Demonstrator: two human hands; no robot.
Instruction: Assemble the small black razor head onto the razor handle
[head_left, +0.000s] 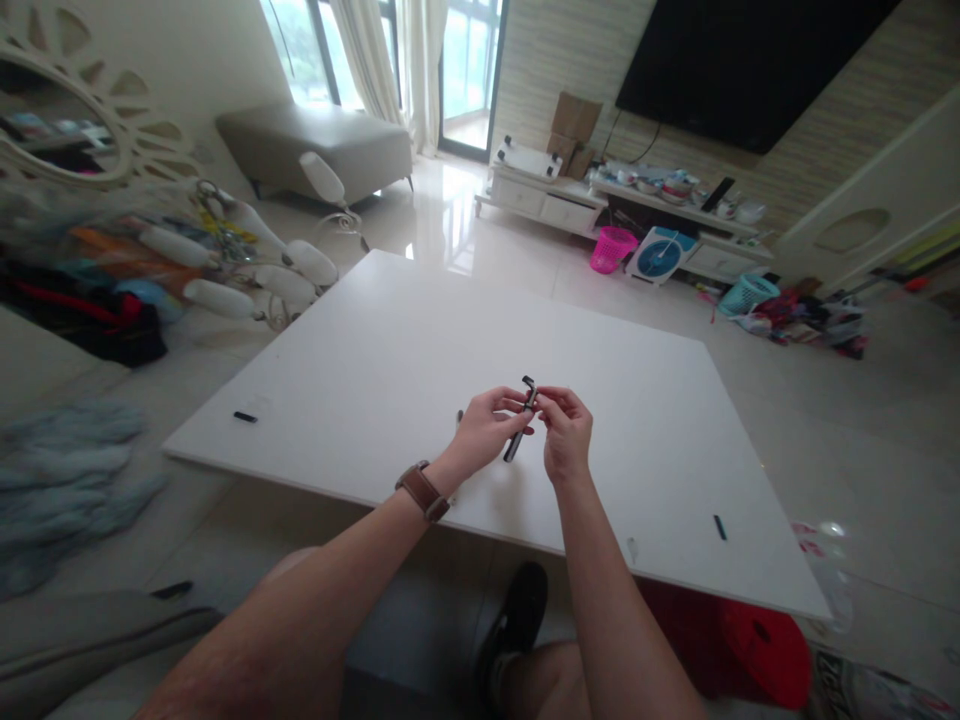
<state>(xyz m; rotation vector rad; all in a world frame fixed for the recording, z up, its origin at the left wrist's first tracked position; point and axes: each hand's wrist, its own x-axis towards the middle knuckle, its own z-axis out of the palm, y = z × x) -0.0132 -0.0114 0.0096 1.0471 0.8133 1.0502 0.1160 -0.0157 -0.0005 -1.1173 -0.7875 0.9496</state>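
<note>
Over the white table [450, 330], both hands meet at a slim black-and-silver tool [514, 446], razor-like in shape, with a short bent head at its upper end. My left hand [487, 430] is closed around its middle, fingers behind and thumb in front. With thumb and fingers pinched, my right hand [567, 428] grips it just below the head; the exact contact is partly hidden. The tool is held tilted, above the tabletop. A small dark thing [460, 416] shows beside my left hand, mostly covered by it.
A small black piece [245, 416] lies at the table's left and another black strip [720, 527] at its right. Near the front edge is a small clear item [632, 549]. A lamp with several white shades [311, 262] stands close by the left edge; a red stool-like object [769, 650] is below right.
</note>
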